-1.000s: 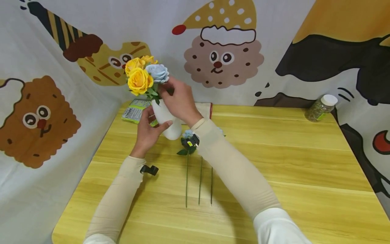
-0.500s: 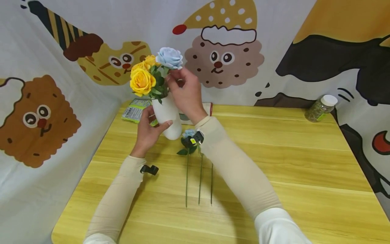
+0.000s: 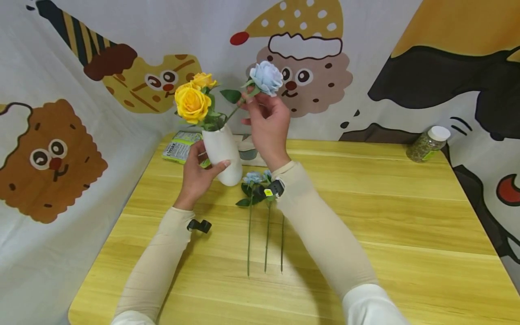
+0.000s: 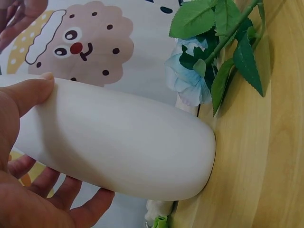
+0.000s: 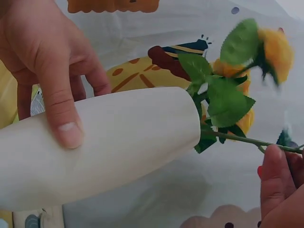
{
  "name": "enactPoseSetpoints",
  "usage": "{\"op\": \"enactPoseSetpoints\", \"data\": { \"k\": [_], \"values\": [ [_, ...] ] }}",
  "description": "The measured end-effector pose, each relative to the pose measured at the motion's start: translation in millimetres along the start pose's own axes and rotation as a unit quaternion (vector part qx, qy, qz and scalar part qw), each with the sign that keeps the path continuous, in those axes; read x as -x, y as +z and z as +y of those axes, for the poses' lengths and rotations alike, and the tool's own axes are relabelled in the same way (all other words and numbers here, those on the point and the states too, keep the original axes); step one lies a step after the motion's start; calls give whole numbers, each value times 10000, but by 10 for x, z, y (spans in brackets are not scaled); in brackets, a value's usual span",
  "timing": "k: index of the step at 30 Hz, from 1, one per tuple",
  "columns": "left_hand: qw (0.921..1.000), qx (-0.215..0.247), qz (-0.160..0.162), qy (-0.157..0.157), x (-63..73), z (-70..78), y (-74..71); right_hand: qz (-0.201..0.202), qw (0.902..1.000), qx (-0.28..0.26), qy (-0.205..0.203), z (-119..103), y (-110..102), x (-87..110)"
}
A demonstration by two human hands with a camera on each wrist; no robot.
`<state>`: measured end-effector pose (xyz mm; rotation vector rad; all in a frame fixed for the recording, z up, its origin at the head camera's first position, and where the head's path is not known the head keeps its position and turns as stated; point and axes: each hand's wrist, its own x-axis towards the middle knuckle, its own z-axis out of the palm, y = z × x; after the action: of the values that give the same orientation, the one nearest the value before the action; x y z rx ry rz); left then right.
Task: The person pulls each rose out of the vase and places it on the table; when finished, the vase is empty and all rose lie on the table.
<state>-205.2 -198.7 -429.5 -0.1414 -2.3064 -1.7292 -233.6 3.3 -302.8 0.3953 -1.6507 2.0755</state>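
My left hand (image 3: 197, 176) grips a white vase (image 3: 223, 155) from its left side, thumb across the front and fingers behind. In the left wrist view, the vase's rounded base (image 4: 204, 152) meets the tabletop. Yellow roses (image 3: 192, 104) with green leaves stand in the vase mouth. My right hand (image 3: 270, 126) pinches the stem (image 5: 242, 138) of a light blue rose (image 3: 266, 79) just below its bloom. That stem slants right out of the vase mouth, its lower end hidden inside. Below my right wrist, blue roses (image 3: 253, 177) lie on the table, partly covered by the wrist camera.
Long green stems (image 3: 248, 239) of the lying roses point toward the front edge. Behind the vase are a grey-green packet (image 3: 181, 146) and a flat pale item (image 3: 249, 153). A white-lidded jar (image 3: 428, 144) stands at the back right, before a printed cloth (image 3: 365, 122).
My right hand has moved rightward from the vase mouth with the blue rose, which now leans away from the yellow ones. My left hand and the vase have stayed in place.
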Motion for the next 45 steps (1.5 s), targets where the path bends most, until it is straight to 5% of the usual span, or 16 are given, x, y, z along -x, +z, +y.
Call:
{"op": "enactPoseSetpoints", "data": {
  "k": [14,23,30,35,45],
  "values": [
    [9998,43,-93,-185,3,17,-1,1309,9855,-846,-666,-92,-214,4],
    [9998,66,-89,-179,-4,17,0,2515,9572,-1395,-332,-103,-559,-136],
    [9997,54,-82,-213,-5,20,2,3071,9305,-1988,-182,-38,-905,-204],
    [9997,36,-84,-228,-2,9,-6,2947,9435,-1517,36,57,-1078,-107],
    [9995,40,-117,-276,5,44,-1,2059,9751,-727,387,247,-1325,157]
  ]
}}
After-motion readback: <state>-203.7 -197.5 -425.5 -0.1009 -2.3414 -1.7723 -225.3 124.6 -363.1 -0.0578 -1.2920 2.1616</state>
